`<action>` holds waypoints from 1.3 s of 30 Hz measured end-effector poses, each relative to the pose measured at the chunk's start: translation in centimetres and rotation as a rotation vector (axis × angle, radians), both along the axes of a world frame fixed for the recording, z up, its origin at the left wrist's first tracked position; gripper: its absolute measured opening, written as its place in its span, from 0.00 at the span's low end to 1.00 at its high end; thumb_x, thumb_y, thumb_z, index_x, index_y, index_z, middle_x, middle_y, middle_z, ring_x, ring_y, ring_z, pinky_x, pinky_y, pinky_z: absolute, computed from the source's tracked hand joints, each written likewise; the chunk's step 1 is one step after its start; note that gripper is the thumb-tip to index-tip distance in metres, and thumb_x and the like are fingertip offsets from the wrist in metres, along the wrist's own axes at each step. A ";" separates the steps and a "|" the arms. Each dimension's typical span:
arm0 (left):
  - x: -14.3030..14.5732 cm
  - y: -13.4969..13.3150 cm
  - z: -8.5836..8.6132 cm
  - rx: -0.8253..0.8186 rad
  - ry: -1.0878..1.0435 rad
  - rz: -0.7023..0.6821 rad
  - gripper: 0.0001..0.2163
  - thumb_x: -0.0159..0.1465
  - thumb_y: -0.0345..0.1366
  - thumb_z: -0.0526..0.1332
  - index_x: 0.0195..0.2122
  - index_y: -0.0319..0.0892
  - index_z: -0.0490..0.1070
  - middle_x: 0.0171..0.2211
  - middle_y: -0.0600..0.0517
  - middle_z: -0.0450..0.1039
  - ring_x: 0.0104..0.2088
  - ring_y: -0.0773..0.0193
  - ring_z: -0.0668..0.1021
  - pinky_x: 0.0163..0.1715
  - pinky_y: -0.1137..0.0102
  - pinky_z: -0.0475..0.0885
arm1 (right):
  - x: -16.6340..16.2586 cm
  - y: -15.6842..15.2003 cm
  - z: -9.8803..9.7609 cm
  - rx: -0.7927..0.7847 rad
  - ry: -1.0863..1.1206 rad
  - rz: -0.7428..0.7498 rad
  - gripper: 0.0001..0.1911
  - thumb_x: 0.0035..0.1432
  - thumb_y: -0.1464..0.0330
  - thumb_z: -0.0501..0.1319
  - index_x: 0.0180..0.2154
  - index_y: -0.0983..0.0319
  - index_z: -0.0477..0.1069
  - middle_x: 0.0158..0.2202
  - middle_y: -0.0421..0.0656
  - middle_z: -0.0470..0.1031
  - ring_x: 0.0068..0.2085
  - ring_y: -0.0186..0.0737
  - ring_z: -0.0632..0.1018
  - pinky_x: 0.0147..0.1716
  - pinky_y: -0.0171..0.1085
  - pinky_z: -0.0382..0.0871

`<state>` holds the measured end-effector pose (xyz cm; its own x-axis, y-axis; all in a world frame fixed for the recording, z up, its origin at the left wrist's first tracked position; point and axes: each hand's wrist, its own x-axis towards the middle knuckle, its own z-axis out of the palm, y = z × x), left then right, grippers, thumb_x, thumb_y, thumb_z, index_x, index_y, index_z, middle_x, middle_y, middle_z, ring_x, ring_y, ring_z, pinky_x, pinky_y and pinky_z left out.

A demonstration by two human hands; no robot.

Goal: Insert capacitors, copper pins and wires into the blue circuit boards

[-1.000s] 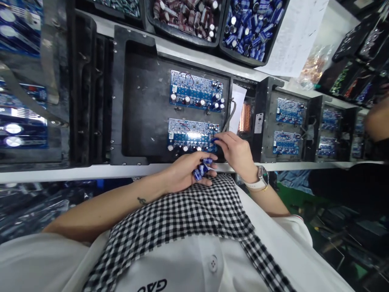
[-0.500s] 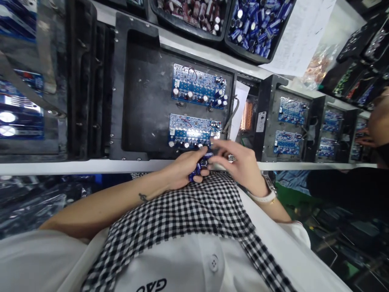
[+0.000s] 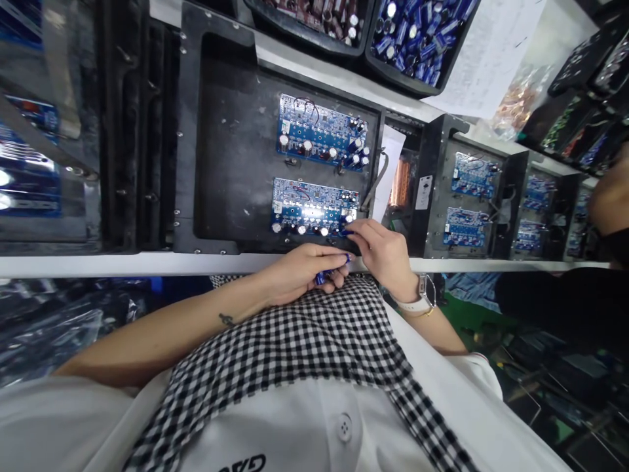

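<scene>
Several blue capacitors (image 3: pixel 322 278) lie in my left hand (image 3: pixel 314 265), which is closed around them at the bench's front edge; one shows at the fingertips. My right hand (image 3: pixel 381 249) pinches a blue capacitor at the lower right corner of the near circuit board (image 3: pixel 309 208); the fingers partly hide it, and I cannot tell whether its leads are in the board. White-topped capacitors stand along that board's near edge. Behind it, the far circuit board (image 3: pixel 322 124) carries more capacitors grouped at its right end. Both boards sit in a black tray (image 3: pixel 221 144).
At the back stand a bin of brown capacitors (image 3: pixel 314 39) and a bin of blue ones (image 3: pixel 403 82). A grey strap (image 3: pixel 378 177) runs by the tray's right edge. More trays with boards (image 3: pixel 464 226) continue rightward, where another person's arm (image 3: pixel 612 196) shows. Black racks (image 3: pixel 128 131) stand left.
My right hand has moved from beside my left hand up to the near board's corner, now pinching a capacitor. My left fingers have closed further over the capacitors.
</scene>
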<state>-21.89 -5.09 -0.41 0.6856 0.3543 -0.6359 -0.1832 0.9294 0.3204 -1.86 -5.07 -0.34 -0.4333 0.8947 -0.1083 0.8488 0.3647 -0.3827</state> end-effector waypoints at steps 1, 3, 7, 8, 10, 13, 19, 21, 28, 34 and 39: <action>0.0 -0.1 0.0 -0.010 -0.016 0.023 0.05 0.67 0.28 0.58 0.39 0.31 0.73 0.33 0.47 0.74 0.26 0.72 0.74 0.21 0.80 0.67 | 0.1 -0.1 -0.1 0.014 -0.018 0.021 0.14 0.68 0.73 0.52 0.50 0.60 0.72 0.49 0.45 0.79 0.48 0.41 0.80 0.46 0.40 0.75; 0.0 -0.1 0.0 -0.048 -0.050 0.056 0.05 0.67 0.26 0.57 0.41 0.33 0.71 0.37 0.44 0.76 0.27 0.70 0.75 0.21 0.78 0.68 | 0.3 -0.3 -0.5 0.044 -0.048 0.081 0.15 0.68 0.72 0.52 0.52 0.60 0.72 0.52 0.46 0.77 0.49 0.42 0.79 0.47 0.41 0.75; 0.1 0.1 0.3 -0.098 -0.085 0.071 0.05 0.70 0.29 0.54 0.36 0.34 0.65 0.35 0.39 0.77 0.24 0.68 0.75 0.21 0.76 0.67 | 0.4 -0.8 -1.0 0.114 -0.045 0.138 0.17 0.68 0.71 0.54 0.56 0.63 0.70 0.55 0.49 0.77 0.50 0.45 0.79 0.48 0.43 0.75; 0.1 0.1 0.3 -0.102 -0.080 0.069 0.07 0.71 0.31 0.53 0.35 0.34 0.65 0.33 0.39 0.77 0.22 0.68 0.74 0.20 0.76 0.66 | 0.4 -0.9 -0.7 0.126 -0.028 0.106 0.17 0.68 0.71 0.55 0.56 0.63 0.71 0.54 0.48 0.77 0.50 0.45 0.79 0.48 0.43 0.75; 0.3 0.3 0.4 -0.121 -0.050 0.055 0.10 0.72 0.35 0.53 0.34 0.35 0.65 0.27 0.42 0.74 0.19 0.70 0.71 0.17 0.78 0.62 | 0.1 -1.4 0.6 0.136 0.032 -0.003 0.17 0.68 0.70 0.56 0.56 0.61 0.71 0.52 0.47 0.78 0.49 0.43 0.80 0.49 0.42 0.75; 0.7 0.5 0.4 -0.165 -0.017 0.025 0.13 0.71 0.40 0.55 0.34 0.35 0.66 0.24 0.49 0.69 0.17 0.73 0.67 0.13 0.81 0.55 | -0.3 -2.3 3.1 0.049 0.167 -0.029 0.19 0.66 0.70 0.59 0.58 0.56 0.70 0.52 0.44 0.78 0.51 0.40 0.79 0.52 0.41 0.75; 1.4 0.8 0.3 -0.184 0.032 0.032 0.10 0.70 0.35 0.55 0.35 0.34 0.70 0.34 0.47 0.71 0.28 0.66 0.77 0.20 0.76 0.71 | 0.2 -1.3 2.1 0.090 0.194 -0.211 0.13 0.68 0.71 0.55 0.49 0.57 0.75 0.47 0.44 0.80 0.48 0.39 0.80 0.51 0.42 0.76; 1.2 0.8 0.2 -0.167 -0.009 0.032 0.07 0.69 0.32 0.56 0.38 0.35 0.71 0.37 0.45 0.73 0.30 0.65 0.78 0.22 0.75 0.72 | 0.5 -0.4 0.6 0.109 0.145 -0.252 0.12 0.68 0.69 0.55 0.47 0.58 0.76 0.44 0.44 0.81 0.45 0.39 0.81 0.49 0.41 0.77; 0.8 0.7 -0.3 -0.142 -0.067 0.035 0.09 0.66 0.28 0.55 0.43 0.33 0.73 0.39 0.41 0.75 0.29 0.67 0.77 0.23 0.76 0.71 | 0.4 0.8 -0.3 0.075 -0.078 -0.178 0.15 0.69 0.68 0.53 0.52 0.60 0.73 0.46 0.47 0.79 0.43 0.43 0.81 0.42 0.40 0.77; 0.8 0.5 -0.2 -0.102 -0.085 0.027 0.12 0.67 0.26 0.54 0.48 0.30 0.71 0.34 0.42 0.75 0.23 0.71 0.72 0.19 0.78 0.62 | 0.1 1.1 0.4 0.059 -0.178 -0.142 0.14 0.69 0.67 0.54 0.50 0.62 0.74 0.43 0.47 0.79 0.39 0.42 0.80 0.35 0.38 0.72; 0.5 0.4 0.1 -0.065 -0.070 0.016 0.06 0.68 0.33 0.58 0.41 0.36 0.68 0.28 0.50 0.69 0.18 0.77 0.63 0.15 0.81 0.50 | 0.1 1.3 0.7 0.031 -0.191 -0.112 0.15 0.70 0.65 0.53 0.49 0.63 0.74 0.41 0.48 0.78 0.36 0.41 0.79 0.31 0.37 0.70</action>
